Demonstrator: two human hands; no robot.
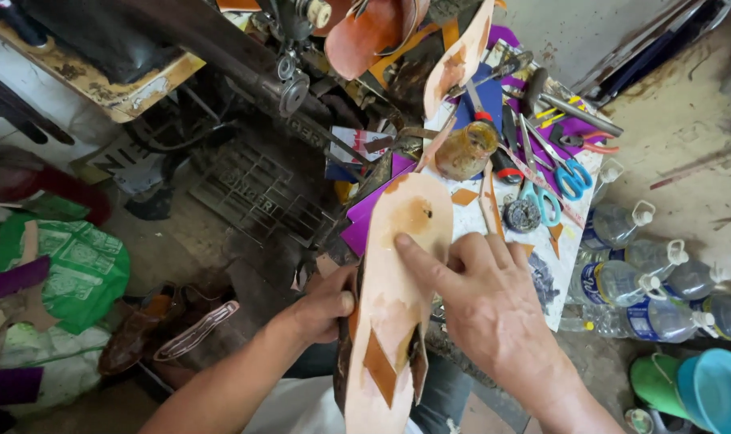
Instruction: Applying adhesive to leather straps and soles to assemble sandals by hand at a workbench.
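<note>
Shoe sole (397, 305) held lengthwise, centre frame.
Its long axis runs from bottom centre up toward the counter (570, 241); left hand (325, 305) fingers clasp its left edge, right hand (486, 301) lies nearer, forefinger pressing the upper face.

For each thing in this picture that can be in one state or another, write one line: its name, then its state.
shoe sole: held up, pale underside showing, stained with glue
left hand: gripping the sole's edge
right hand: forefinger pressed on the sole
glue jar: upright; lid cannot be told
blue scissors: lying closed
plastic bottles: capped, lying on the floor
</note>
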